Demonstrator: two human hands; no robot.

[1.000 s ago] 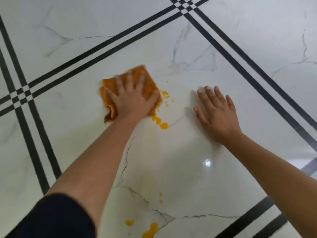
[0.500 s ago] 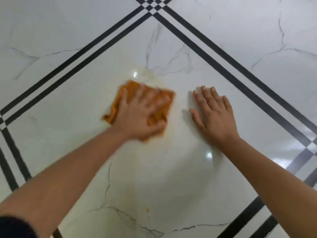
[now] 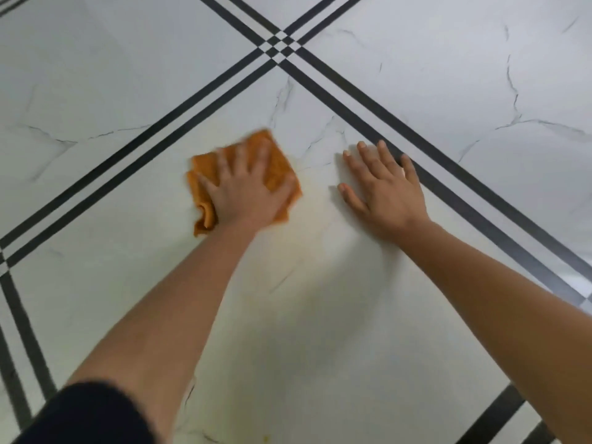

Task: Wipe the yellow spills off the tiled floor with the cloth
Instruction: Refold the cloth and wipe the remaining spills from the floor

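Note:
My left hand [image 3: 248,190] lies flat on a crumpled orange cloth [image 3: 277,168] and presses it onto the white marble-look tiled floor [image 3: 320,299]. My right hand [image 3: 384,190] rests palm down on the floor to the right of the cloth, fingers spread, holding nothing. A faint yellowish smear [image 3: 315,200] shows on the tile between the two hands. A tiny yellow speck [image 3: 265,439] sits at the bottom edge of the view. The cloth and my left hand are motion-blurred.
Black double stripes [image 3: 278,51] cross the floor and meet in a checkered junction ahead. More stripes run along the left [image 3: 19,315] and lower right [image 3: 499,418]. A dark sleeve [image 3: 86,415] covers my left upper arm.
The yellow drops next to the cloth a second ago are gone; only a faint smear is left. My left hand swept the cloth right over them and back. The view has shifted.

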